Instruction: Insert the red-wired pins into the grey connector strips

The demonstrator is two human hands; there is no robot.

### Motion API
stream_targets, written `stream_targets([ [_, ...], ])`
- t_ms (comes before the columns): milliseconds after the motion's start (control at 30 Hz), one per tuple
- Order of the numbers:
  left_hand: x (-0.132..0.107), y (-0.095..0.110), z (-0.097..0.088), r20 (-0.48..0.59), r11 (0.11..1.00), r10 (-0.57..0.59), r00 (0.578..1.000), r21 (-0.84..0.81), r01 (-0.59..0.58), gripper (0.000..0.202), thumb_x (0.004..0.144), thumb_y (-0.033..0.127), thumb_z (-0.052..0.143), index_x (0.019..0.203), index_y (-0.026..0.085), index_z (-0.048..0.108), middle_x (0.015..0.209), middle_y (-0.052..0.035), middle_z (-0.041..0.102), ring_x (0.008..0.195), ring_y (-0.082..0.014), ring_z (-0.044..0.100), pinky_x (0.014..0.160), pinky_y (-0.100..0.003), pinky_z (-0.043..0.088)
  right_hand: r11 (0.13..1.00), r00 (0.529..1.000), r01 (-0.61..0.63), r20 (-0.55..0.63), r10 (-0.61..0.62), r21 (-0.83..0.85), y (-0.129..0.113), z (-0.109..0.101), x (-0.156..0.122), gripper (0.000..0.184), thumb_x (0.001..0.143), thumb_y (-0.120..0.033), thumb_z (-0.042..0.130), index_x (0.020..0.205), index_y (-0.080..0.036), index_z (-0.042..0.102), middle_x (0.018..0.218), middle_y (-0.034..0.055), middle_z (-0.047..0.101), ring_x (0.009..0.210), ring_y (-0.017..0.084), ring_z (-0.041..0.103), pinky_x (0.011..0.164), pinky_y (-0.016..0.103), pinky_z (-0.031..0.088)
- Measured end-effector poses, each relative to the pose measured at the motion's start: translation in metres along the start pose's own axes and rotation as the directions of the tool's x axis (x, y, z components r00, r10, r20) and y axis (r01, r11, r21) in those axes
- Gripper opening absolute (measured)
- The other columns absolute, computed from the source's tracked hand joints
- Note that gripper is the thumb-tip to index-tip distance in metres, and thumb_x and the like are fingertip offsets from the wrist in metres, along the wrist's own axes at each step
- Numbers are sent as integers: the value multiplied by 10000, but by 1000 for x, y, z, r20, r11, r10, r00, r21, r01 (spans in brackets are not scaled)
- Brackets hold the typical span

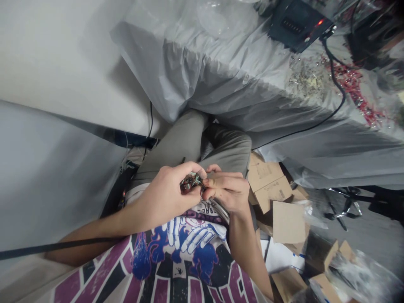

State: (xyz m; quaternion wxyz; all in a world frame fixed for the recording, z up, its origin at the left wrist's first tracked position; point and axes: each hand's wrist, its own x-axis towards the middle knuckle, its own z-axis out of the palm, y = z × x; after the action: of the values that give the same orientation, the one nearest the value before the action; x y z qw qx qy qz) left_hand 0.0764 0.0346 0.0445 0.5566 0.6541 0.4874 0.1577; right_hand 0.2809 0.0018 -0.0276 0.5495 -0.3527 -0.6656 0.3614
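A small dark electronic assembly with greenish circuit-board parts (190,181) is held above my lap. My left hand (168,185) is wrapped around it, thumb along its top and fingers beneath. From the other side, my right hand (227,188) pinches at the assembly's right end, its thumb and index finger pressed close together. What lies between those right fingertips is too small and too covered to make out. Both hands nearly touch each other in front of the printed shirt (176,269).
A table draped in grey plastic sheet (221,75) stands ahead, bearing a black box with a red light (299,25) and small silver and red pieces (350,80). A black cable (339,88) hangs down. Cardboard boxes (268,181) and plastic bags (362,273) lie on the right.
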Motion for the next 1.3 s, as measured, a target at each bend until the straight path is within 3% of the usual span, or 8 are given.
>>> stream_targets([
  [200,-1,2,-4,50,1000,3,999,-27,-2,268,870,232,657,1119,250,756,842,20,764,694,-167,661,681,-302,499,998,1000,27,-8,-27,56,2,-3,1,343,912,-424,871,1251,-425,815,856,-47,852,600,129,730,950,412,634],
  [400,2,-4,-4,14,971,-34,999,-237,37,349,867,271,742,1216,251,726,965,-1,797,783,-188,724,716,-305,550,998,999,-21,29,22,-54,-11,-13,2,373,936,-373,860,1303,-392,803,854,-46,840,577,114,661,914,402,624],
  [533,7,-7,-5,-22,953,-30,999,-302,22,372,898,268,759,1266,238,718,1114,-21,806,942,-198,762,853,-312,579,953,976,-184,69,206,-243,-26,-13,3,527,967,-291,834,1474,-346,701,1091,20,854,821,156,764,843,347,652],
  [633,12,-11,-3,-52,941,-33,998,-337,14,410,935,319,749,1328,210,712,1254,-63,782,1058,-215,753,937,-326,574,907,954,-248,74,289,-341,-32,-8,2,411,1030,-278,750,1440,-291,728,1254,66,829,1039,198,807,911,356,665],
  [733,17,-14,-1,-16,937,-60,998,-346,51,515,951,356,729,1428,171,668,1007,-51,786,803,-191,714,779,-313,571,874,935,-321,26,354,-365,-34,0,2,311,1053,-310,715,1353,-251,771,1257,76,828,1117,222,808,967,365,663],
  [900,21,-15,1,7,946,-63,998,-317,62,525,971,394,702,1440,160,672,667,20,652,574,-185,615,566,-282,485,832,905,-375,32,424,-408,-39,11,8,390,1009,-382,775,1373,-246,744,1228,82,831,1053,235,812,924,351,659],
  [1100,22,-15,-1,18,971,26,1000,-236,-21,486,1027,378,639,1475,188,657,612,35,619,535,-173,583,505,-261,423,841,901,-409,-13,433,-354,-36,12,16,273,983,-327,796,1238,-231,811,1132,59,853,984,230,813,870,303,626],
  [1300,30,-13,-8,139,888,-30,990,-451,90,579,1074,521,617,1525,158,588,697,6,656,620,-157,597,598,-262,441,848,862,-501,-185,472,-171,-27,8,20,158,913,-312,772,1005,-212,852,983,47,844,844,207,765,753,288,613],
])
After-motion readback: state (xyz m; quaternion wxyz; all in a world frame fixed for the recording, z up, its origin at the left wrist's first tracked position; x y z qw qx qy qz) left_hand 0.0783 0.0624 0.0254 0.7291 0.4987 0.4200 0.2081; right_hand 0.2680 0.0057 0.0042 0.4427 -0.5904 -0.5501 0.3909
